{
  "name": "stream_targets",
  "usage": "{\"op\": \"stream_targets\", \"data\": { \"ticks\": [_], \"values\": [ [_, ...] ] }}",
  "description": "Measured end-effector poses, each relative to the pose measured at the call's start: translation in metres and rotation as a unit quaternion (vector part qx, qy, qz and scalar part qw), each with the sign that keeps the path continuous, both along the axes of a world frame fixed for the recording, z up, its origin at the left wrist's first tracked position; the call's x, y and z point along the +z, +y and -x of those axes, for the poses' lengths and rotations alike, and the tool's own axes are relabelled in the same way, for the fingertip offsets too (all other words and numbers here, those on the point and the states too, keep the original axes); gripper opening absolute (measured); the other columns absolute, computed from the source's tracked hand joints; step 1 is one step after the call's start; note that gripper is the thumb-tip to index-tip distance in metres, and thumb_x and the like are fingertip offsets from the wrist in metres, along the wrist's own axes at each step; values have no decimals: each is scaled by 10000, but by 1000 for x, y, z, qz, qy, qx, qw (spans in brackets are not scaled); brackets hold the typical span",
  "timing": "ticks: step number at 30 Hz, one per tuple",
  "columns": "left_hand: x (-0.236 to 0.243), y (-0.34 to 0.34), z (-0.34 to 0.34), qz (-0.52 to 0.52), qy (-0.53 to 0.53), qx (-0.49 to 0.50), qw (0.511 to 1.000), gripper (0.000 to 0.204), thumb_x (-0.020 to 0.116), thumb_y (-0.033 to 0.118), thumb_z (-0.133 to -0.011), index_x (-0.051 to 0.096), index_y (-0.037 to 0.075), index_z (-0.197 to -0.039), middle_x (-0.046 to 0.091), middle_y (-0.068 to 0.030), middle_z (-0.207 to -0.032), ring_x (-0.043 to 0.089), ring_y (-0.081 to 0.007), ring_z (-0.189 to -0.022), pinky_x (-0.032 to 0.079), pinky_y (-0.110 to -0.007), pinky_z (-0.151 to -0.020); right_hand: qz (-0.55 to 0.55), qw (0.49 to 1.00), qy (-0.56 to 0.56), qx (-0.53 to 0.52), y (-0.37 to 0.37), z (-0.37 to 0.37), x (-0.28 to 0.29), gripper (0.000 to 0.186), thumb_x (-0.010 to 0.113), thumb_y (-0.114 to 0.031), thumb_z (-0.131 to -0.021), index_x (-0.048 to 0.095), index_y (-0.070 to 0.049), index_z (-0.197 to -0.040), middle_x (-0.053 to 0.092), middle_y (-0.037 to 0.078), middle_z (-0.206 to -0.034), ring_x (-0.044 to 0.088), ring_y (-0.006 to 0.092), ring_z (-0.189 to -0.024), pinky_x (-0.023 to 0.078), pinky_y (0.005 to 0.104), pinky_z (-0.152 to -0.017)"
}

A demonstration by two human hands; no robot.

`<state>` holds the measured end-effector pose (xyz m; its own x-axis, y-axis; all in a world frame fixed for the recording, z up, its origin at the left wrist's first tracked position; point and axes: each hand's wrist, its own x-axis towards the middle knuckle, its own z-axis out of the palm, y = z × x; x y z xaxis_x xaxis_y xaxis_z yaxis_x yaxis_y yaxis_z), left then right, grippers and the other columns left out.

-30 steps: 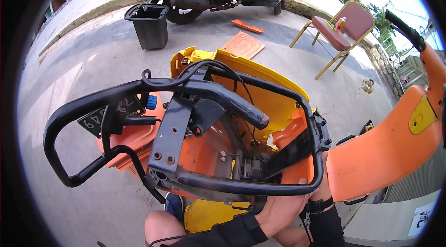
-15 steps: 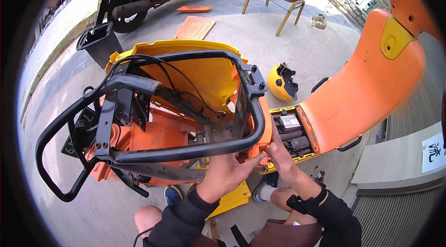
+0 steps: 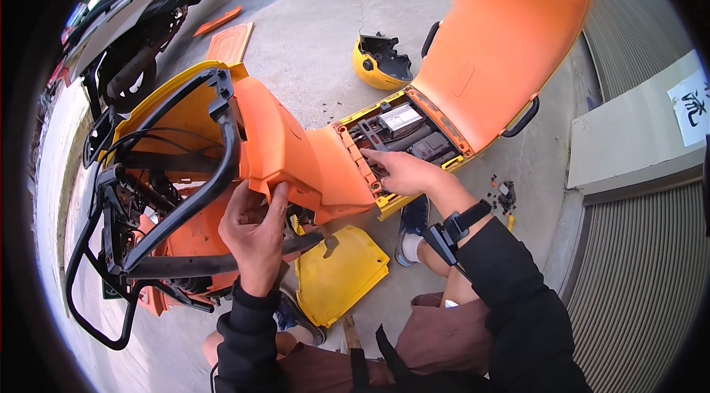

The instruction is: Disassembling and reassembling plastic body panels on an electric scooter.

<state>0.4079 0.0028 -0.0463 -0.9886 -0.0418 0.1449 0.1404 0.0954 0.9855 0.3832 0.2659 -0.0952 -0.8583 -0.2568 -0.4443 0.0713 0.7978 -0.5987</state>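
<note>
My left hand [image 3: 255, 234] is closed on the lower corner of the orange plastic panel [image 3: 277, 134], thumb in front and fingers partly hidden. This panel belongs to a partly stripped scooter, beside its bent black tube frame [image 3: 177, 219]. My right hand [image 3: 405, 171] reaches over the open compartment [image 3: 384, 204], index finger stretched out at its orange inner edge; I see nothing held in it. Inside the compartment are a silver box [image 3: 400, 119] and black parts. A long orange cover [image 3: 495, 31] stands raised beyond it.
A yellow panel [image 3: 342, 275] lies on the ground by my feet. Beyond the scooter are a yellow helmet-like shell [image 3: 381, 64], loose orange panels [image 3: 229, 43] and another scooter [image 3: 137, 31]. Small dark parts [image 3: 504, 195] lie scattered at right, near a ribbed shutter [image 3: 643, 260].
My hands have come apart: the right has moved to the compartment, while the left stays at the orange panel's edge. The view has swung right, and the scooter now appears farther left.
</note>
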Motion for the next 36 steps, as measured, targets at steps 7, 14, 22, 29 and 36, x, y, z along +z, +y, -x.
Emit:
{"op": "stream_targets", "data": {
  "ticks": [7, 14, 22, 29, 36],
  "values": [
    [-39, 14, -18, 22, -88, -48, 995, 444, 752, 42, -822, 524, -48, -1193, 645, -84, -1043, 627, -116, -872, 506, -237, -754, -73, 997, 14, -29, 35, -38, -72, 720, 715, -215, -787, 413, -45, -1419, 521, 212, -1340, 509, 338, -1231, 417, 414, -1017],
    [-92, 34, -17, 103, -90, -186, 973, 308, 712, 130, -874, 555, -83, -1031, 677, -120, -892, 673, -146, -752, 526, -252, -631, -172, 947, 269, -37, 11, -95, -102, 647, 836, -372, -635, 610, -103, -1177, 535, 114, -1171, 482, 277, -1176, 319, 457, -1069],
    [-123, 32, -13, 96, -172, -136, 971, 171, 567, 14, -923, 529, -117, -1027, 659, -140, -816, 673, -198, -583, 567, -283, -511, -132, 927, 347, -60, 22, -87, -111, 489, 815, -325, -634, 652, -118, -1046, 581, 48, -1011, 515, 237, -1095, 285, 479, -1084],
    [-112, 30, -11, 87, -172, -136, 972, 154, 594, -11, -888, 544, -121, -983, 671, -133, -773, 687, -193, -590, 560, -287, -521, -138, 930, 331, -83, 19, -93, -117, 518, 811, -280, -652, 634, -149, -1121, 539, 71, -1110, 494, 263, -1132, 285, 499, -1103],
    [-108, 28, -9, 102, -199, -146, 964, 163, 593, -34, -881, 525, -95, -1016, 637, -122, -825, 666, -188, -605, 576, -295, -549, -214, 907, 357, -68, 12, -99, -129, 543, 748, -311, -725, 618, -150, -1227, 546, 83, -1117, 474, 255, -1181, 260, 510, -1120]
  ]
}}
